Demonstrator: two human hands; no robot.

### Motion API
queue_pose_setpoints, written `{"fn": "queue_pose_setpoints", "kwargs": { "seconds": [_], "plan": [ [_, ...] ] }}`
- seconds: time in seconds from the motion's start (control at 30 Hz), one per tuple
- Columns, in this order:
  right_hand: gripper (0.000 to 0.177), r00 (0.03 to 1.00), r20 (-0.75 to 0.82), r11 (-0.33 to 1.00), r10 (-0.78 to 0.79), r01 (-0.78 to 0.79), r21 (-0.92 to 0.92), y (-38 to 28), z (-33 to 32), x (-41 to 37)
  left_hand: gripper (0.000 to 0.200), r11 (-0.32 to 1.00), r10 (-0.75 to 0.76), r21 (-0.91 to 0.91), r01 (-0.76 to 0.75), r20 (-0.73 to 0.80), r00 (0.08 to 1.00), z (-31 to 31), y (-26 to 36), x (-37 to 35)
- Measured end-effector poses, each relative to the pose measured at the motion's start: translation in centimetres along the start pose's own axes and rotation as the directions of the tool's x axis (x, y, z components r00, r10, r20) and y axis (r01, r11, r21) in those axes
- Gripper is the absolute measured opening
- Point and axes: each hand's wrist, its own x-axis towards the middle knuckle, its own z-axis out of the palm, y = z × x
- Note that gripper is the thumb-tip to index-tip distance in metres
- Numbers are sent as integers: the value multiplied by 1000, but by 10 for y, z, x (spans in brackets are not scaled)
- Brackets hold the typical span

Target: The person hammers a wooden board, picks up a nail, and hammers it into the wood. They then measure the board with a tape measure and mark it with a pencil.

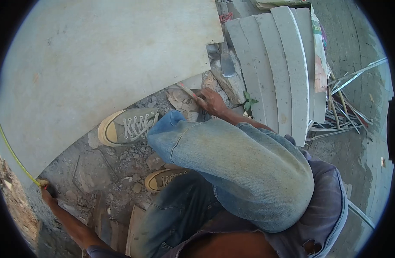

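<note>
A large pale flat board [120, 47] lies in front of me, with a notch in its right-hand edge. At its lower left corner, my left hand [45, 189] is closed on a yellow tape measure [11, 150], whose blade runs up along the board's left edge. The tape's case does not show. Beside the board's near edge, my right hand [211, 101] is closed around a thin pale stick with reddish marks [187, 90]. The stick's tip reaches the board's edge, though whether it touches cannot be made out.
Several grey slabs [266, 64] lean together on the right. A flat metal blade [227, 64] rests on a stone block [234, 88] near a small green plant [249, 102]. Rubble [120, 161] surrounds my canvas shoes [128, 126]. Thin strips [343, 116] lie tangled at far right.
</note>
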Motion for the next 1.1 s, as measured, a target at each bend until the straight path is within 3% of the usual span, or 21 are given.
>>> {"fn": "queue_pose_setpoints", "kwargs": {
  "seconds": [0.07, 0.1, 0.13, 0.2, 0.23, 0.3, 0.37, 0.43, 0.57, 0.67, 0.73, 0.83, 0.93, 1.03, 1.1],
  "plan": [
    [21, 998, -56, 1000, 0, 2, 24, 10, -7, 4, 68, 999, 44, 24, -44, 11, 999, -2, -14, 33],
    [20, 988, -152, 1000, -5, 9, 24, 15, -9, 6, 66, 998, 39, 46, -42, 61, 997, -1, -1, 2],
    [18, 969, -248, 1000, -15, 19, 17, 22, -13, 6, 65, 994, -12, -104, 32, 192, 981, 4, -3, 10],
    [18, 957, -278, 996, 86, -90, -2, 13, -43, 6, 64, 998, 44, -59, -31, 241, 970, 36, 14, -7],
    [17, 916, -355, 980, 186, -197, 5, 20, -42, 2, 63, 996, 82, 22, -89, 227, 970, 21, 17, -21],
    [16, 811, -448, 917, 376, -395, 54, 17, -47, 1, 64, 996, 84, 20, -89, 178, 980, 1, 9, -14],
    [15, 618, -539, 796, 572, -578, 182, 32, -50, -9, 63, 998, 50, 19, -53, 130, 990, 1, 1, 5],
    [18, 530, -654, 765, 539, -634, 116, 58, -50, -18, 62, 997, 30, 65, -37, 104, 994, -1, 2, 8],
    [22, 613, -656, 797, 441, -603, -28, 91, -54, -31, 59, 997, 36, 59, -42, 97, 995, -1, 1, 10],
    [26, 612, -605, 790, 509, -612, 45, 94, -56, -24, 57, 987, 122, 86, -134, 136, 983, -1, -4, 16],
    [26, 559, -542, 685, 628, -727, 44, 92, -58, -13, 54, 969, 193, 117, -219, 199, 961, -3, -8, 19],
    [26, 540, -468, 612, 700, -791, 3, 95, -65, -4, 54, 981, 165, 74, -179, 163, 973, 1, -6, 13],
    [23, 545, -506, 630, 668, -777, -5, 100, -62, -5, 56, 999, 47, 5, -48, 110, 993, 2, 1, 5],
    [18, 574, -566, 747, 592, -655, 118, 108, -52, -18, 58, 997, 50, 60, -54, 55, 997, 2, 2, 2],
    [16, 609, -574, 782, 547, -616, 92, 100, -54, -17, 58, 998, 37, 38, -39, 44, 998, 8, 0, 6]
  ]
}}
